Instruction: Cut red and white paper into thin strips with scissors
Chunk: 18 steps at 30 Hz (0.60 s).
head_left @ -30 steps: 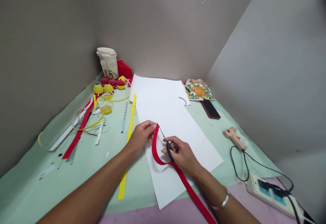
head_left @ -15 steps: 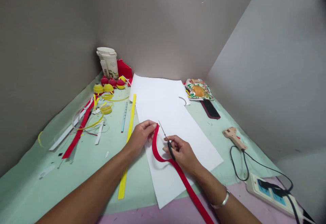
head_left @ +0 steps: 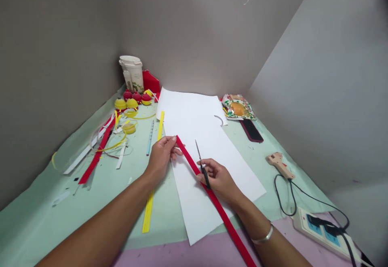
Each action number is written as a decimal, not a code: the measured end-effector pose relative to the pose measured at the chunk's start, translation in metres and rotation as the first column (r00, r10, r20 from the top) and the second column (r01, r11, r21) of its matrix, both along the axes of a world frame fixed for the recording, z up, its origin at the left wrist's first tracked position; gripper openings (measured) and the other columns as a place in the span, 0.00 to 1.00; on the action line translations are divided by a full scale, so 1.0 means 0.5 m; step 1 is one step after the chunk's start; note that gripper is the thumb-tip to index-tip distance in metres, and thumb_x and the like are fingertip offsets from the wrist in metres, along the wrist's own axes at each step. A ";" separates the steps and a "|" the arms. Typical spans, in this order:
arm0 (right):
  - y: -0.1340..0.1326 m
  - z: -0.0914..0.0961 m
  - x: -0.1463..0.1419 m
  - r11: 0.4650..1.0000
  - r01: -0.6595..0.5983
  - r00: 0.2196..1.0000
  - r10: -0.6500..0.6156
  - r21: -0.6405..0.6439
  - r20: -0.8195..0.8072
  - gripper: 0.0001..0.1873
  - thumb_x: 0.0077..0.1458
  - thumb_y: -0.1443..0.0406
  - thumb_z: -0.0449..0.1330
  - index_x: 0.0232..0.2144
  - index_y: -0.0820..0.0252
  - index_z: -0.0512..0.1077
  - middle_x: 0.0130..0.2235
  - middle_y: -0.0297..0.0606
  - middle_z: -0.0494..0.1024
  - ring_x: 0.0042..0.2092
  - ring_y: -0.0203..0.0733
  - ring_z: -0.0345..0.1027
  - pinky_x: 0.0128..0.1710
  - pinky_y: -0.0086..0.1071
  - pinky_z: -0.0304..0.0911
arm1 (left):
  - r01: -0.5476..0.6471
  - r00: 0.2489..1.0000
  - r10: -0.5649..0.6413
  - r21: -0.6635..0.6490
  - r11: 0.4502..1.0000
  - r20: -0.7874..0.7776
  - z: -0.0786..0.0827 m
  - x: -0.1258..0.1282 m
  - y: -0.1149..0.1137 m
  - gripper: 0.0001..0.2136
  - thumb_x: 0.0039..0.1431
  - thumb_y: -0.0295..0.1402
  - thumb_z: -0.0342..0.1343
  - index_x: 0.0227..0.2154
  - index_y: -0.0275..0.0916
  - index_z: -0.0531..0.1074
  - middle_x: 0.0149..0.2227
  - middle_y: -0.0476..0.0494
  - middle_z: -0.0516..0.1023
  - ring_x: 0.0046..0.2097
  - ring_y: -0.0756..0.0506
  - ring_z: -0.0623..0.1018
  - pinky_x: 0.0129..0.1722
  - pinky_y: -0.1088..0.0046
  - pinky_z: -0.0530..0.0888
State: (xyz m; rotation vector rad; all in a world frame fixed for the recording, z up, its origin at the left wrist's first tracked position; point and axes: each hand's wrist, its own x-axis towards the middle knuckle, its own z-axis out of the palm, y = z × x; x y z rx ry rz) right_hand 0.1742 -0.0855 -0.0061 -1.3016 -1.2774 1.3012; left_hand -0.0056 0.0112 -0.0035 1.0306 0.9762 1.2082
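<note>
A long red strip (head_left: 222, 214) runs straight from the front edge of the table up to my left hand (head_left: 163, 153), which pinches its far end between thumb and fingers. My right hand (head_left: 220, 180) is closed round the black handles of a pair of scissors (head_left: 205, 176), whose thin blades point away and look shut. The strip passes beneath the right hand, at its thumb. Under both hands lies a large white sheet of paper (head_left: 197, 214). A long yellow strip (head_left: 147, 214) lies partly beneath my left wrist.
Left are a blue patterned pencil (head_left: 150, 137), red and white strips, yellow tape and several red and yellow balls (head_left: 132, 103) before white tubs (head_left: 133, 73). Right are a food packet (head_left: 239, 107), a phone (head_left: 251, 130), a glue gun (head_left: 279, 164) and a power strip (head_left: 321, 234).
My left hand has moved left and slightly away, drawing the red strip from a loose curve into a straight line. The scissors have shifted slightly right, still in my right hand.
</note>
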 end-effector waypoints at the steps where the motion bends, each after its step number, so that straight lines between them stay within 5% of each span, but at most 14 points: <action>1: 0.001 -0.002 -0.001 1.000 0.003 1.000 -0.003 0.004 0.006 0.20 0.46 0.63 0.68 0.43 0.60 0.71 0.23 0.24 0.63 0.25 0.29 0.54 0.25 0.25 0.53 | -0.004 1.000 0.004 -0.001 1.000 0.007 0.000 0.000 0.001 0.15 0.52 0.44 0.60 0.31 0.36 0.69 0.26 0.46 0.77 0.24 0.51 0.75 0.19 0.78 0.63; 13: 0.007 -0.010 -0.004 0.998 0.063 0.998 -0.063 0.014 -0.002 0.19 0.46 0.61 0.68 0.41 0.59 0.71 0.22 0.23 0.61 0.24 0.29 0.55 0.24 0.25 0.53 | 0.178 0.983 -0.179 -0.022 0.984 -0.030 0.014 0.009 -0.016 0.15 0.54 0.44 0.58 0.32 0.33 0.73 0.35 0.36 0.81 0.26 0.49 0.76 0.21 0.77 0.65; 18: 0.006 -0.007 -0.003 0.998 0.060 0.998 -0.060 0.014 0.010 0.20 0.45 0.63 0.69 0.41 0.59 0.71 0.22 0.22 0.61 0.24 0.29 0.55 0.25 0.25 0.54 | 0.068 0.995 -0.069 -0.020 0.997 -0.067 0.009 0.004 -0.007 0.16 0.53 0.43 0.60 0.33 0.33 0.74 0.33 0.36 0.81 0.25 0.50 0.75 0.21 0.77 0.64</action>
